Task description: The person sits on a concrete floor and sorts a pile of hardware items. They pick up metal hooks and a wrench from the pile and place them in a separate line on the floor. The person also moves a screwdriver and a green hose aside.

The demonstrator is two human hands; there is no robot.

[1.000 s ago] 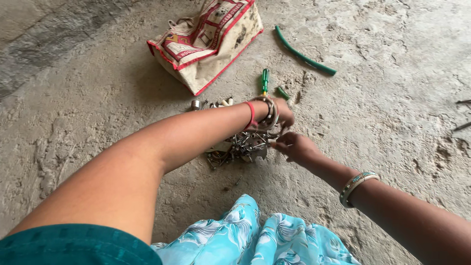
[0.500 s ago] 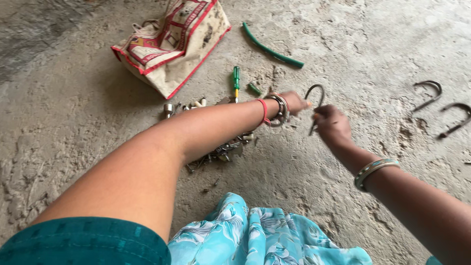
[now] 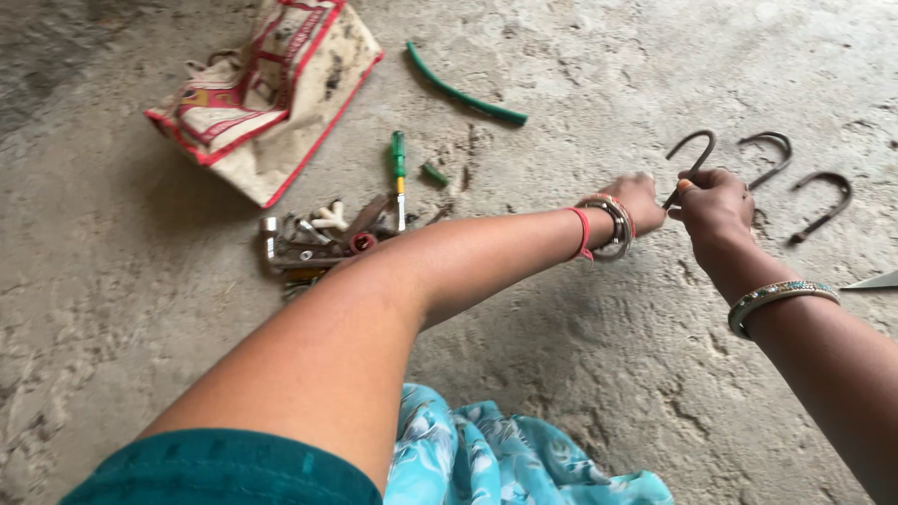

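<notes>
Your right hand (image 3: 716, 204) reached out over the concrete floor (image 3: 580, 346), its fingers clenched round the straight end of a rusty metal hook (image 3: 690, 161), which stood tilted with its curved end uppermost, just above the floor. Your left arm stretched across your body, and your left hand (image 3: 639, 198) was beside the right one, close to the lower end of that hook; whether it gripped anything you could not tell, since the wrist and its bangles (image 3: 613, 227) hid the fingers. A single bangle (image 3: 779, 297) sat on your right wrist.

A cloth bag (image 3: 271, 98), cream with red trim, lay flat on the floor at the upper left, its mouth turned away, so what it held could not be seen. Just below it was a small heap of metal fittings (image 3: 313, 245), too jumbled to count.

There were three hooks in all: the one in your right hand, and two more (image 3: 769, 154) (image 3: 823, 204) lying on the floor to its right, near each other but apart. One green-handled screwdriver (image 3: 398, 178) lay beside the heap, one short green piece (image 3: 434, 174) just right of it, and one curved green hose (image 3: 463, 92) farther up
</notes>
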